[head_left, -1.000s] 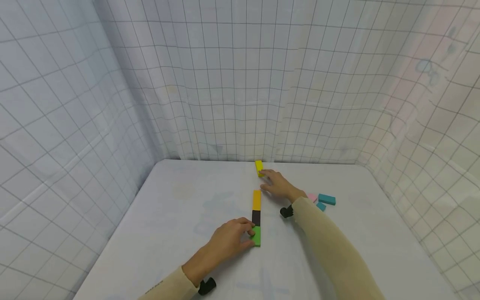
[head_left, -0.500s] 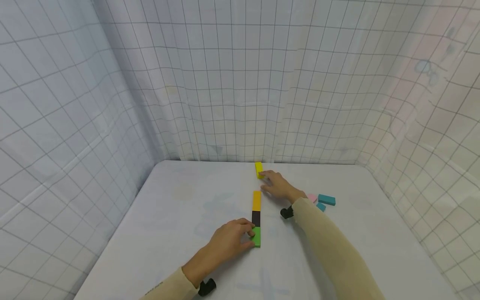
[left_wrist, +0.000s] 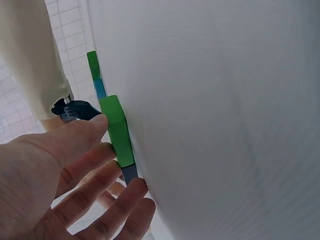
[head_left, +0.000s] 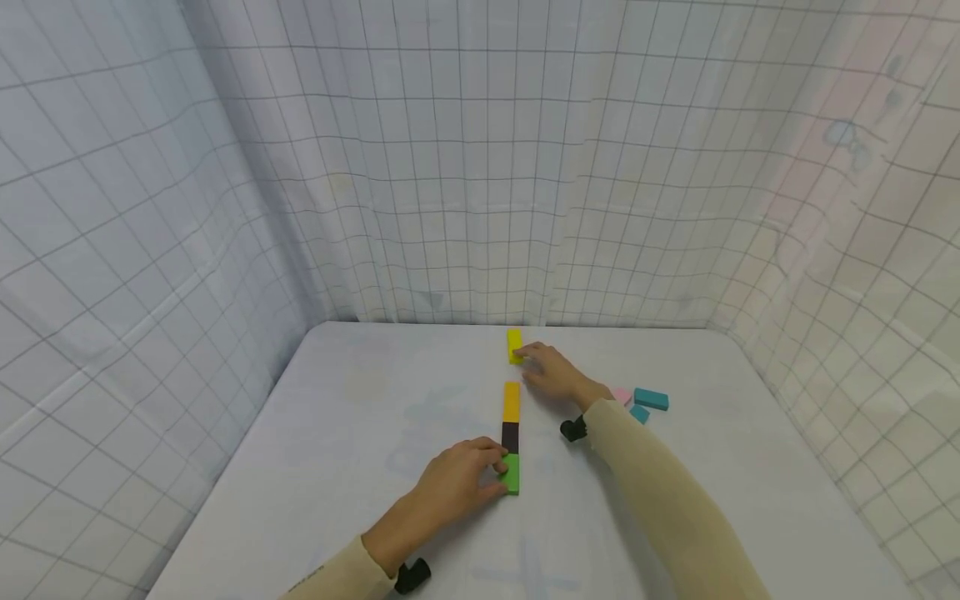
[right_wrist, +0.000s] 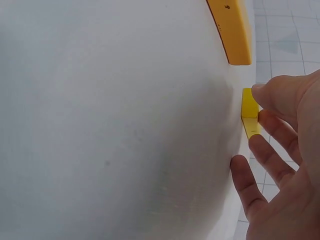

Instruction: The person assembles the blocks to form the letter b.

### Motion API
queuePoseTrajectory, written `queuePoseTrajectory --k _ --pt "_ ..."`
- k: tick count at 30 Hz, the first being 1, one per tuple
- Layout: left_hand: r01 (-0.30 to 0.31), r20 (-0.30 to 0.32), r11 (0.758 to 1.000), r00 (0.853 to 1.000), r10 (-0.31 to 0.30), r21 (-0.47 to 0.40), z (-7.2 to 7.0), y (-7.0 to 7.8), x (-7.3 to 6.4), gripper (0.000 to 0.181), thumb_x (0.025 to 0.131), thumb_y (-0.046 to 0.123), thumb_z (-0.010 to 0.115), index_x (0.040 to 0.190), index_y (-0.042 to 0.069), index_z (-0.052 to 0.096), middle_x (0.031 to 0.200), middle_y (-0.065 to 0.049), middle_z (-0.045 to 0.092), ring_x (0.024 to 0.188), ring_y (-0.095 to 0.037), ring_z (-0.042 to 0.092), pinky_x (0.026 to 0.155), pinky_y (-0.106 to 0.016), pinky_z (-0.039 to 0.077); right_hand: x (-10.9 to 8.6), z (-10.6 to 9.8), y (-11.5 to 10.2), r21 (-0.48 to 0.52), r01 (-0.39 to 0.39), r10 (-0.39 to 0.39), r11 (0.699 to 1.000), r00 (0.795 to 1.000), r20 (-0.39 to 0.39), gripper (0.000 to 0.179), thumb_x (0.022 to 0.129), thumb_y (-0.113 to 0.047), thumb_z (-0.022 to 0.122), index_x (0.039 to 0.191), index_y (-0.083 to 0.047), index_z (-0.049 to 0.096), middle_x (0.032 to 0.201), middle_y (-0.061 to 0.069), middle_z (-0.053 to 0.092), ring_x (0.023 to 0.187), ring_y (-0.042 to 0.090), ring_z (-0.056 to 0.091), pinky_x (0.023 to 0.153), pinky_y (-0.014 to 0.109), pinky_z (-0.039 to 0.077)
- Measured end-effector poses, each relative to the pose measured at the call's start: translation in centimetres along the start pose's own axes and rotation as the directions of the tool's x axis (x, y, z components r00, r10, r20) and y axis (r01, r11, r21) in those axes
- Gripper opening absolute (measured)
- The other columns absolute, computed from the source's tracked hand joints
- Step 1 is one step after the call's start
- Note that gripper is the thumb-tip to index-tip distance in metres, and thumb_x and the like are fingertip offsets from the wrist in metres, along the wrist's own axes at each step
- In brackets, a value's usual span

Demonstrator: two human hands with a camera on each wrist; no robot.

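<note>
Three flat rectangular blocks stand end to end in a row in the head view: orange (head_left: 512, 402), black (head_left: 511, 437) and green (head_left: 513, 475). My left hand (head_left: 459, 477) touches the green block from its left, thumb near the near end; in the left wrist view its fingers lie spread along the row's side. Beyond the orange block, with a gap, lies a yellow block (head_left: 514, 340). My right hand (head_left: 557, 372) reaches over from the right, a fingertip on the yellow block's near end. In the right wrist view its other fingers are loosely spread.
Right of my right wrist lie a longer teal block (head_left: 651, 399), a smaller teal block (head_left: 639, 414) and a pink piece (head_left: 622, 397), partly behind the sleeve. A white gridded curtain (head_left: 480, 183) hangs along the table's back edge and both sides.
The yellow block has slid a little nearer to the orange block and turned straighter in line with the row. My left hand and the row's three blocks have stayed put.
</note>
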State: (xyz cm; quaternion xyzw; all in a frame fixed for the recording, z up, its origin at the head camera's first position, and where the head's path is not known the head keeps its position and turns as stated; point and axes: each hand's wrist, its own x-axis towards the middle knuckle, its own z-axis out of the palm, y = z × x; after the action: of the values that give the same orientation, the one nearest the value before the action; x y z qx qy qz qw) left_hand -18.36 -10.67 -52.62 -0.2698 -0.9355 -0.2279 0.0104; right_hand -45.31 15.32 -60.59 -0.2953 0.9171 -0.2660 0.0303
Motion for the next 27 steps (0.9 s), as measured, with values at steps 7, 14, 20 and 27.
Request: queuePoseTrajectory --k 7,14,20,27 --pt "0.006 0.001 1.0 1.0 -0.006 -0.003 0.0 0.0 -0.1 0.018 0.095 0.023 0.1 0.109 0.017 0.089 0.14 0.0 0.084 0.127 -0.026 0.082 0.104 -0.046 0.07 -1.3 -0.5 -1.9 0.015 0.039 -0.039 0.999 0.999 -0.002 0.049 0.115 -0.017 0.071 0.164 -0.013 0.067 0.169 0.015 0.062 0.163 0.039 0.056 0.14 0.061 0.042" --pt "0.013 0.012 1.0 1.0 -0.012 -0.01 0.1 0.1 -0.1 0.019 0.095 0.023 0.1 0.109 0.016 0.089 0.14 -0.001 0.084 0.126 -0.026 0.082 0.104 -0.047 0.07 -2.3 -1.7 -4.4 0.019 0.042 -0.042 0.999 0.999 0.002 0.05 0.115 -0.013 0.068 0.165 -0.007 0.065 0.172 0.024 0.055 0.16 0.049 0.052 0.138 0.066 0.043" --pt "0.006 0.007 1.0 1.0 -0.006 -0.009 0.0 0.2 -0.1 0.018 0.095 0.023 0.1 0.108 0.016 0.089 0.14 -0.001 0.084 0.126 -0.027 0.082 0.105 -0.047 0.07 -1.7 -1.1 -3.0 -0.021 0.032 -0.031 0.999 0.999 0.024 0.048 0.116 -0.015 0.066 0.164 -0.011 0.067 0.174 0.019 0.057 0.162 0.048 0.051 0.139 0.066 0.041" --pt "0.007 0.01 1.0 1.0 -0.007 -0.004 0.0 0.0 0.0 0.019 0.096 0.023 0.1 0.109 0.016 0.089 0.14 -0.001 0.084 0.127 -0.026 0.082 0.105 -0.047 0.07 -1.2 -0.3 -1.6 -0.062 0.059 -0.058 0.996 0.998 0.008 0.046 0.118 -0.018 0.064 0.164 -0.015 0.068 0.173 0.016 0.058 0.161 0.046 0.053 0.137 0.066 0.044"
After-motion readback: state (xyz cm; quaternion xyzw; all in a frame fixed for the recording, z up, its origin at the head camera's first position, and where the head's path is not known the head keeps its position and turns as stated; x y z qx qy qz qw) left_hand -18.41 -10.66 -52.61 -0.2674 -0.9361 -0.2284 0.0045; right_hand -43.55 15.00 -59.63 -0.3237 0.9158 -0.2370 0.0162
